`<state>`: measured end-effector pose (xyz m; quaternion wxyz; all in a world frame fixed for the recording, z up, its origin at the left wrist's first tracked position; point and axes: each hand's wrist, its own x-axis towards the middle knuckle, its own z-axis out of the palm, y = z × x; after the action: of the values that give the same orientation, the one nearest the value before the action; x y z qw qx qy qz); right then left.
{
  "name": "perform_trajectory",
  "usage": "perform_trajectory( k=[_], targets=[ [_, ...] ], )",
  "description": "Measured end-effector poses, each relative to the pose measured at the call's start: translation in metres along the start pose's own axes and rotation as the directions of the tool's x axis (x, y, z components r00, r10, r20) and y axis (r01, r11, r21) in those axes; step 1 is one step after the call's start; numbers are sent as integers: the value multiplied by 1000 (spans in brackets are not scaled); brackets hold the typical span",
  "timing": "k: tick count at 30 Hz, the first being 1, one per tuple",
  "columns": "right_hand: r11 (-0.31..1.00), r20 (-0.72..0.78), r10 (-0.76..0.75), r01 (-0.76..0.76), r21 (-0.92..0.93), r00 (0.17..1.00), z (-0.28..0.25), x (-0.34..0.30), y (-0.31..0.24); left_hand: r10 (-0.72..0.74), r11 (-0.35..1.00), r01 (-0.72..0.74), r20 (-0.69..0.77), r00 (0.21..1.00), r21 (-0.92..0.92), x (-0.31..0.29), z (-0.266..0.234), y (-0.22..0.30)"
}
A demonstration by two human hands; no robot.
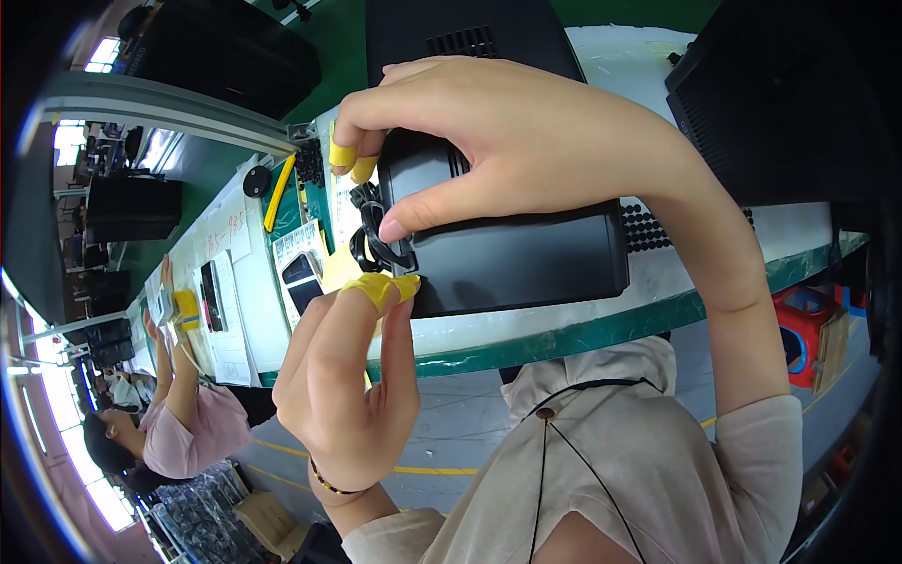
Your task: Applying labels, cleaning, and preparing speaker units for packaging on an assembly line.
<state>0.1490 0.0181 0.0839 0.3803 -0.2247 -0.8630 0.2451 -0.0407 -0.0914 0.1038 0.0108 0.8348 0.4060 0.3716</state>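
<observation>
A black box-shaped device [526, 268] with vent slots lies on the bench in front of me. At its left end is a bundled black cable [373, 235]. My right hand [489, 141] arches over the device and grips its left end; the thumb tip touches the cable, and yellow-taped fingers bend down past the far edge. Closed in a pinch, my left hand [343, 385] meets the device's near left corner with its yellow-wrapped fingertips. Whatever sits between those fingertips is hidden.
Sheets of round black pads [648, 228] lie partly beneath the device. Leftward are a phone [301, 279], a yellow strip [280, 194] and a black disc [256, 181]. Larger black casings [780, 103] stand right and behind. A co-worker [188, 432] sits farther left; a red stool [799, 329] stands right.
</observation>
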Motion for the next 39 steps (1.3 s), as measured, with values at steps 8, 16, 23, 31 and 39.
perform_trajectory(
  k=[8, 16, 23, 31, 39],
  targets=[
    [1000, -34, -29, 28, -13, 999, -1, -3, 3, 228, 878, -327, 295, 928, 348, 17, 1, 18],
    [999, -34, -38, 37, -11, 999, 0, 2, -2, 298, 641, -600, 565, 769, 479, 22, -6, 36],
    [999, -52, -28, 29, 18, 998, 1, -2, 2, 264, 852, -405, 395, 880, 332, 12, -10, 17],
    [999, -54, 16, -14, 37, 998, -1, -3, -1, -41, 997, 38, 35, 999, 65, -44, 8, 9],
    [990, -183, 60, -35, 136, 981, -1, -4, -3, 28, 960, -19, -29, 999, 280, -50, 22, 5]
  ],
)
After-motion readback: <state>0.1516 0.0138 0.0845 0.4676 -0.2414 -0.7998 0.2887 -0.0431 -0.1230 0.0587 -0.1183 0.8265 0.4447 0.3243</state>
